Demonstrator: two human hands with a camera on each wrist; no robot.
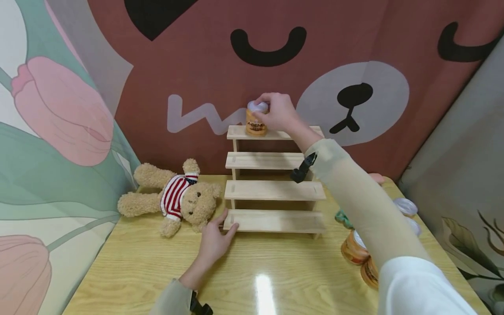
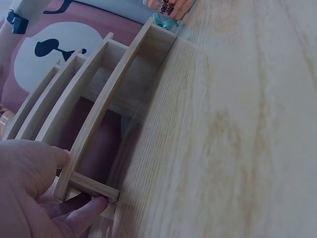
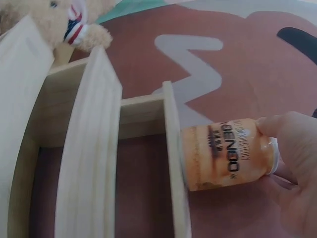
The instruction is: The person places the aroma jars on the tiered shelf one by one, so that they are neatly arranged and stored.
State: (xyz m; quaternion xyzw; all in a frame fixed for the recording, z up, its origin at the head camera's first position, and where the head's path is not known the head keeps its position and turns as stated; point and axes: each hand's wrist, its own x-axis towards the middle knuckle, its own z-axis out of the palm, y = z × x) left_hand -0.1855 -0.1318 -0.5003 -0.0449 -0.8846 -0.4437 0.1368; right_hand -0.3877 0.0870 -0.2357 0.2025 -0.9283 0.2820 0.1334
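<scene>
A wooden rack (image 1: 275,190) with several stepped shelves stands on the table. On the left part of its top shelf is an orange can (image 1: 257,124) with a pale lid, upright. My right hand (image 1: 277,113) grips that can near its lid; in the right wrist view the can (image 3: 225,154) has its base against the top board and the fingers of my right hand (image 3: 292,163) round its lid end. My left hand (image 1: 214,240) holds the left end of the lowest shelf. In the left wrist view, thumb and fingers of my left hand (image 2: 39,188) pinch the rack's end (image 2: 91,184).
A teddy bear (image 1: 177,197) in a striped shirt lies left of the rack. Several more cans, among them an orange can (image 1: 354,248), stand at the right, partly behind my right arm, near a small green thing (image 1: 344,218). A curtain with a printed bear (image 1: 197,78) hangs behind.
</scene>
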